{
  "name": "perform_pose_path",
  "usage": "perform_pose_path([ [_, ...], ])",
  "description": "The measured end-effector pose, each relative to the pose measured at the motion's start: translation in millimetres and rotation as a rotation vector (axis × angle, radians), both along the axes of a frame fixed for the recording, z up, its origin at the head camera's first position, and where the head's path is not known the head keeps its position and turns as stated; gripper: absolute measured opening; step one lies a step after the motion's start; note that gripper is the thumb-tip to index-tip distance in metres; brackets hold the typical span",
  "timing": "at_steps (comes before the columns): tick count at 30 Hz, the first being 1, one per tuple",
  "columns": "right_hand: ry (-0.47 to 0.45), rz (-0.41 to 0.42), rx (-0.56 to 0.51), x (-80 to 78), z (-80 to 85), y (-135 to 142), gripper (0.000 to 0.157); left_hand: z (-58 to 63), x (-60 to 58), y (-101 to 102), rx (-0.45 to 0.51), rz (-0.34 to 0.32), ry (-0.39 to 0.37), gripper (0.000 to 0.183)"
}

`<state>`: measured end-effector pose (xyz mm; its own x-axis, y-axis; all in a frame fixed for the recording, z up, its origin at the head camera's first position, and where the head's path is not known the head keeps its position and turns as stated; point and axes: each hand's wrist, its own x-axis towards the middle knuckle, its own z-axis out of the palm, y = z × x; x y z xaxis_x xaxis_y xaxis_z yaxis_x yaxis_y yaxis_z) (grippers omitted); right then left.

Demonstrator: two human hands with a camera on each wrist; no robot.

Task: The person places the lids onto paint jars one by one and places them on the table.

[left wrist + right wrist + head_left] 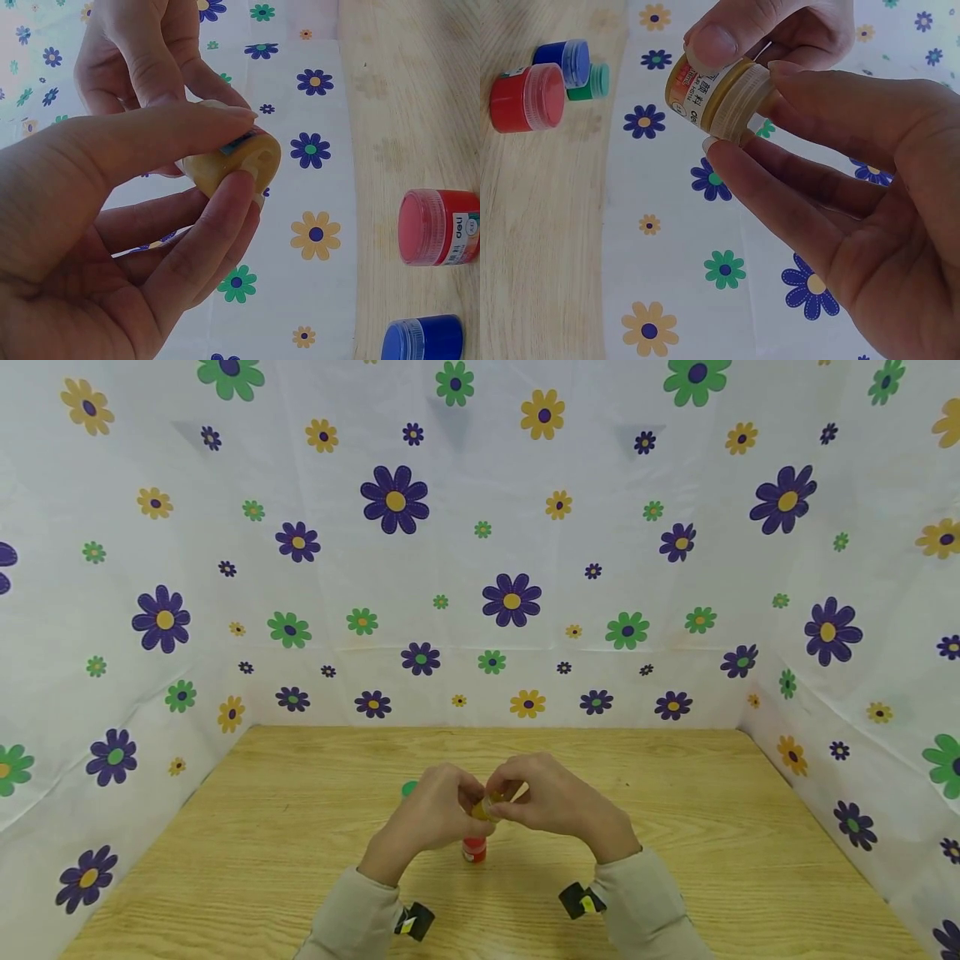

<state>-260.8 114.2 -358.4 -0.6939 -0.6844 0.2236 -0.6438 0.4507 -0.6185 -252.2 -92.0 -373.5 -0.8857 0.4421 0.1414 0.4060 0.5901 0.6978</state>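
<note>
A small yellow paint jar (pixel 697 94) with a printed label is held up between both hands over the table. My left hand (pixel 431 806) grips its yellow body, thumb across the label and fingers under the base in the left wrist view. The right hand (pixel 551 797) pinches the ribbed, clear lid (pixel 736 106) between thumb and fingers. In the right wrist view the jar lies tilted, with its lid toward the right hand. Below the hands a red paint jar (pixel 474 850) stands on the table.
A blue paint jar (pixel 424 341) stands near the red one, and a green paint jar (pixel 592 82) is beside the blue. The wooden table (pixel 247 843) is enclosed at the back and sides by a white flowered cloth (pixel 465 552).
</note>
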Motion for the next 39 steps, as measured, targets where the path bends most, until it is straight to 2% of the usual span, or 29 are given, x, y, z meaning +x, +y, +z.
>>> perform_pose_path([
  [9, -0.001, -0.012, 0.001, -0.6, -2.0, -0.5, 0.013, 1.1, 1.8, -0.4, -0.004, -0.005, 0.001, 0.018],
  [18, 0.074, -0.001, -0.014, 1.5, -0.7, 2.2, 0.021, 0.2, 1.0, -1.4, -0.005, -0.001, 0.011, 0.016],
  [29, 0.042, 0.045, -0.019, 1.6, -1.3, 2.0, 0.024, -0.5, 0.0, -2.1, 0.042, -0.033, 0.006, 0.022],
  [39, 0.025, 0.052, -0.024, 0.4, -2.6, 2.5, 0.019, -0.2, 0.0, -1.7, 0.028, -0.018, -0.002, 0.019],
])
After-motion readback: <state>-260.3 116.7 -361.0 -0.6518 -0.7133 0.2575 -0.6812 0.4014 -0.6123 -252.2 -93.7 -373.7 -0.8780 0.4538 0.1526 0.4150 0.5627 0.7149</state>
